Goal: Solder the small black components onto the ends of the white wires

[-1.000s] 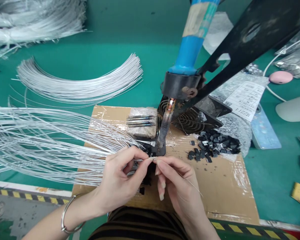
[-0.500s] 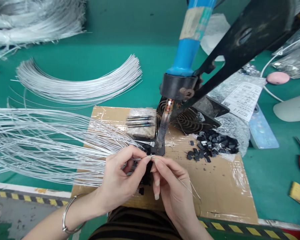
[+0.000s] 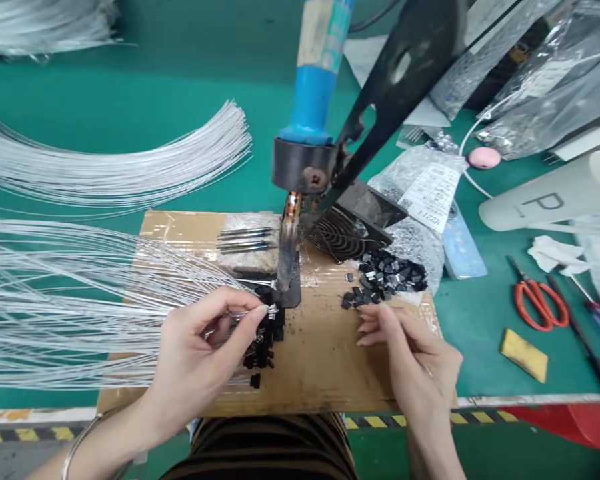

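left hand pinches a white wire, right hand is beside the black parts

the left hand (image 3: 207,353) holds a thin white wire (image 3: 271,310) between thumb and forefinger, closely pressed; its short bare end comes out past the fingertips, just below the tip of the blue soldering iron (image 3: 314,100) and apart from it. many loose wires (image 3: 70,293) lie to the left, and some dark pieces (image 3: 266,343) are gathered beside this hand, on the cardboard (image 3: 325,373).

the right hand (image 3: 420,353) is at the near edge of a pile of small black parts (image 3: 393,275), with its fingers bent and the thumb close to the forefinger. the fingertips are partly hidden, so i cannot tell if they hold something. further right, on the green table (image 3: 473,373), are red-handled scissors (image 3: 540,308) and a yellow sponge (image 3: 524,355).
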The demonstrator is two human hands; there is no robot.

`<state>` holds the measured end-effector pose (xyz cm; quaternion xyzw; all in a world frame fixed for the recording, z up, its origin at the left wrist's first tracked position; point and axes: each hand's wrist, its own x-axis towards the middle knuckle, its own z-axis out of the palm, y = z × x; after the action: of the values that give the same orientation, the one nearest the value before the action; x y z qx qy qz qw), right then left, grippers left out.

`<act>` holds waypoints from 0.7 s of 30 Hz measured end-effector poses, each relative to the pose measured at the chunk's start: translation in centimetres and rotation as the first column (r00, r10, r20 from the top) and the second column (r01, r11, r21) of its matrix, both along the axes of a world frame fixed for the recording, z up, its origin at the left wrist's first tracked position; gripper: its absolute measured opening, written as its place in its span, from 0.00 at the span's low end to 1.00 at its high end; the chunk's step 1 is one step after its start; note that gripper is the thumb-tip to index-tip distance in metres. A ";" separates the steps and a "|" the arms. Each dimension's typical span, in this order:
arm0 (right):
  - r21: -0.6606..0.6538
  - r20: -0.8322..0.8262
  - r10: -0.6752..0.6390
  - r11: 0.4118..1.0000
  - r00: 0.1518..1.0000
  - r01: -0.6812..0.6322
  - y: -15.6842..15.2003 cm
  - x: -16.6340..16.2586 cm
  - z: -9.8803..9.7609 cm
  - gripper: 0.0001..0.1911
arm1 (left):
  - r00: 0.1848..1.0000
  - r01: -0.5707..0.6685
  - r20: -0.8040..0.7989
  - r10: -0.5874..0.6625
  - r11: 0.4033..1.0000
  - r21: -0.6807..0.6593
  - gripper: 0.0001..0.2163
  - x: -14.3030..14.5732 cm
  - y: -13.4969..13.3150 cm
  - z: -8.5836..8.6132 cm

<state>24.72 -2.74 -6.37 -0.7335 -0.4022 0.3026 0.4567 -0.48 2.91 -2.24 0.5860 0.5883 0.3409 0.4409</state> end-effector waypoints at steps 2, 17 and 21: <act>-0.027 0.152 0.017 1.000 0.988 -0.013 0.1 0.1 -0.2 0.14 | 1.000 0.006 -0.016 -0.006 1.000 0.010 0.04 0.0 0.0 0.0; -0.081 0.078 0.022 0.997 0.997 -0.015 0.5 -0.6 -1.7 0.17 | 1.000 -0.003 -0.003 0.003 1.000 -0.012 0.06 0.7 0.4 0.7; 0.016 -0.038 0.014 1.000 0.999 -0.013 0.7 -1.3 -0.8 0.14 | 1.000 -0.021 0.005 0.021 0.999 -0.029 0.05 0.8 0.4 0.6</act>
<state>23.43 -2.07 -7.18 -0.7213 -0.4007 0.3164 0.4681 0.32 3.27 -1.61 0.5725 0.5982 0.3382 0.4473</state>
